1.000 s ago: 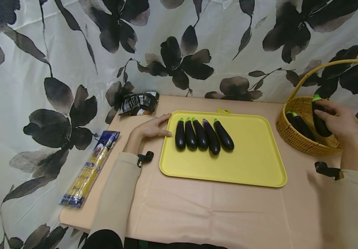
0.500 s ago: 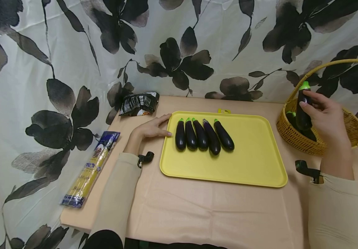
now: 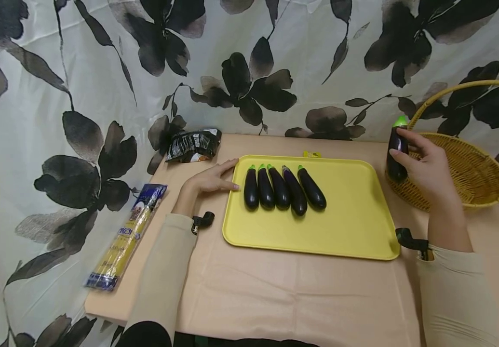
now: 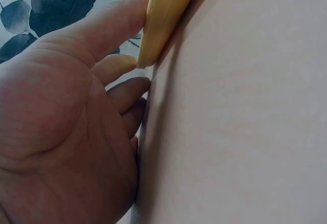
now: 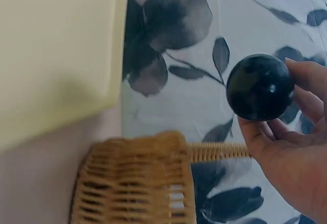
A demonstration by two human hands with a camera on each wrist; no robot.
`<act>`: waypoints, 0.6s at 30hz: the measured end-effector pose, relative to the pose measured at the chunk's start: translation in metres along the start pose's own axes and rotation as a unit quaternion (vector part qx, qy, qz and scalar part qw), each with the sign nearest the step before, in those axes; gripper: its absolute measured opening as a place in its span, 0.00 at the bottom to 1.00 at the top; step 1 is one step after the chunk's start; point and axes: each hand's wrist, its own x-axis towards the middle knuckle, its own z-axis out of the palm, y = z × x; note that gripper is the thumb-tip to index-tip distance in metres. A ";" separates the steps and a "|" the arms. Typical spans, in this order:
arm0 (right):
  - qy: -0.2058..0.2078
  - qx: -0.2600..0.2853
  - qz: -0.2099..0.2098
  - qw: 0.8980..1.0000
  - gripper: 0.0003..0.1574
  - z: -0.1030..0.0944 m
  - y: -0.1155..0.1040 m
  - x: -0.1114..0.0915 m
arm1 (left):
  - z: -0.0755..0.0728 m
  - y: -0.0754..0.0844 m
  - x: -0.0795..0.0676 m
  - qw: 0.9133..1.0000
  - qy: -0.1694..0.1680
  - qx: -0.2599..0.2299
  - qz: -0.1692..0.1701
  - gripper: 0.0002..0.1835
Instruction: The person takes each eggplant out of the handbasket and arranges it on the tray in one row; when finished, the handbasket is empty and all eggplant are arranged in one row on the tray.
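Note:
My right hand [image 3: 427,164] pinches a dark purple eggplant [image 3: 396,152] with a green stem end, held upright off the table at the left rim of the wicker basket [image 3: 475,168]. In the right wrist view the eggplant [image 5: 259,87] shows its round bottom between thumb and fingers. Several more eggplants [image 3: 280,188] lie side by side on the left half of the yellow tray [image 3: 344,217]. At the tray's left edge rests my left hand [image 3: 209,179], its thumb touching the rim. The left wrist view shows this hand [image 4: 66,116] with loosely extended fingers. My right hand hides part of the basket's inside.
A blue-and-yellow pack of spaghetti [image 3: 128,236] lies along the table's left edge. Behind my left hand sits a black snack bag [image 3: 194,144]. A small yellow packet [image 3: 312,154] is just behind the tray. The basket's tall handle [image 3: 462,87] arches up; a floral curtain [image 3: 314,58] hangs behind.
My right hand has moved left with the eggplant, out from inside the basket to beside its left rim. My left hand has stayed at the tray's edge.

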 end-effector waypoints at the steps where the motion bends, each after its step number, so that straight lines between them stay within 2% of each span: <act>1: -0.003 0.003 0.000 1.000 0.34 0.003 -0.001 0.000 | 0.000 0.000 0.000 1.000 0.001 0.000 0.000 0.58; 8: -0.042 -0.014 -0.024 0.999 0.35 0.020 -0.006 0.000 | 0.001 0.000 0.000 1.000 0.002 0.003 0.003 0.58; 18: -0.122 0.000 -0.019 0.992 0.34 0.044 -0.004 0.001 | 0.001 -0.001 0.000 1.000 0.002 0.003 0.002 0.57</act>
